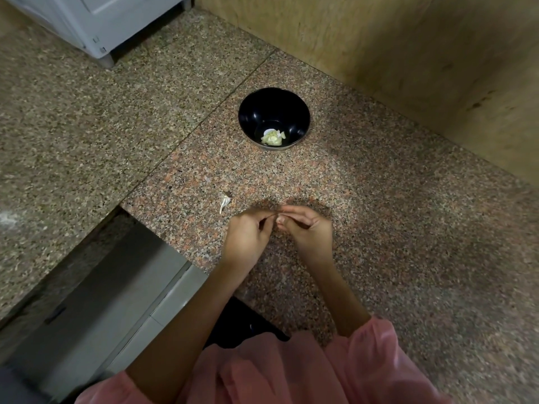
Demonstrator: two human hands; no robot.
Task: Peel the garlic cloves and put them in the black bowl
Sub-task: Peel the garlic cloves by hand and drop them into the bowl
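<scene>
Several peeled cloves (272, 137) already lie in a pale heap at the bottom of the black bowl (253, 112), which stands on the granite counter (379, 214) in the upper middle of the frame, well apart from the hands. So part of the job looks done.

Just below the centre, the left hand (248, 236) and the right hand (310, 233) meet fingertip to fingertip. Both have curled fingers pinched on a small pale garlic clove (280, 220), which is mostly hidden between them. Whether any skin is left on it cannot be told from this view.

A white peel scrap (224, 203) lies on the counter just left of the hands, with a smaller fleck (207, 179) beyond it, toward the upper left.

By my reckoning the work is mid-peel on this clove, which has yet to go into the bowl. No other unpeeled garlic shows on the counter, so this may be among the last.
</scene>
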